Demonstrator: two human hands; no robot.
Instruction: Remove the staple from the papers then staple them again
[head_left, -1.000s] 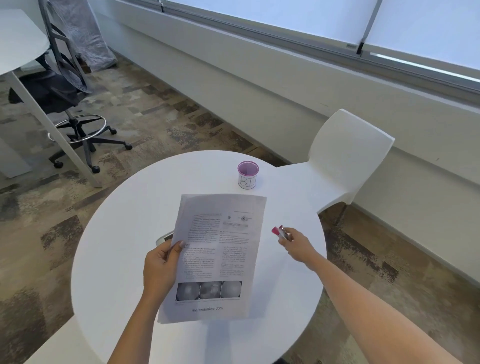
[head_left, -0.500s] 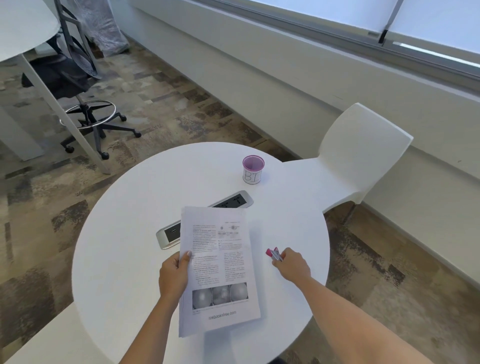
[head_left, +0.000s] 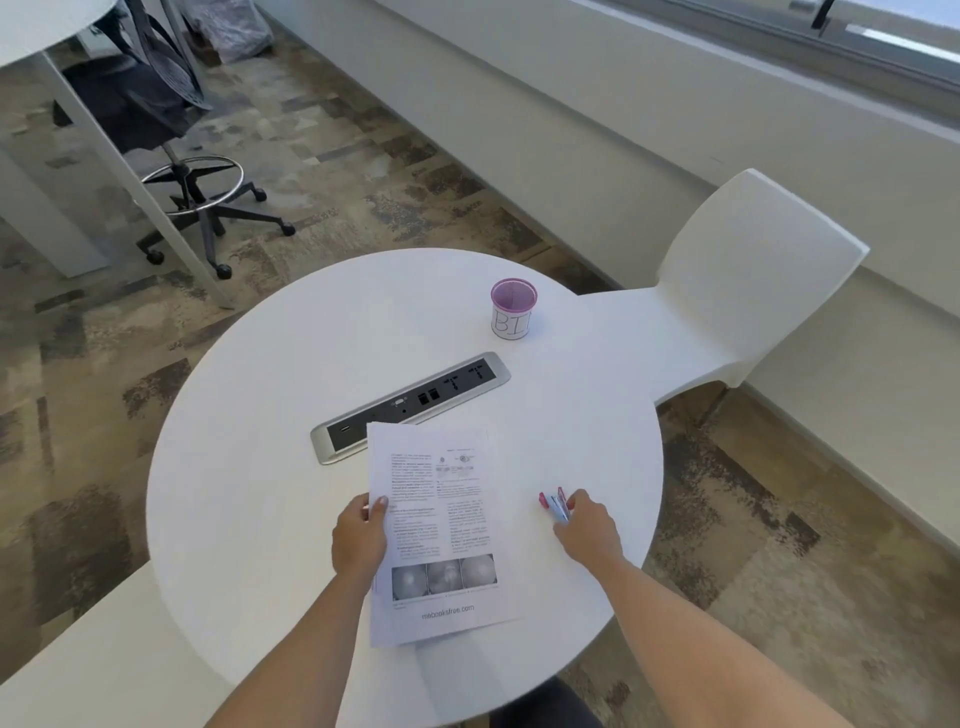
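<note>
left hand (head_left: 358, 540) pinches papers (head_left: 448, 499) at edge, right hand (head_left: 589, 530) grips tool (head_left: 554, 505)

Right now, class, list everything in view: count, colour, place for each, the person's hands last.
table: one, white, round, in the middle.
papers: one set, white, printed, at the table's near side.
small tool: one, pink and blue, right of the papers.
cup: one, purple, white label, table's far side.
socket panel: one, silver and black, beyond the papers.
chair: one, white, right of the table.
swivel chair: one, black, far left.
left hand: holds the papers' left edge.
right hand: grips the small tool.
</note>
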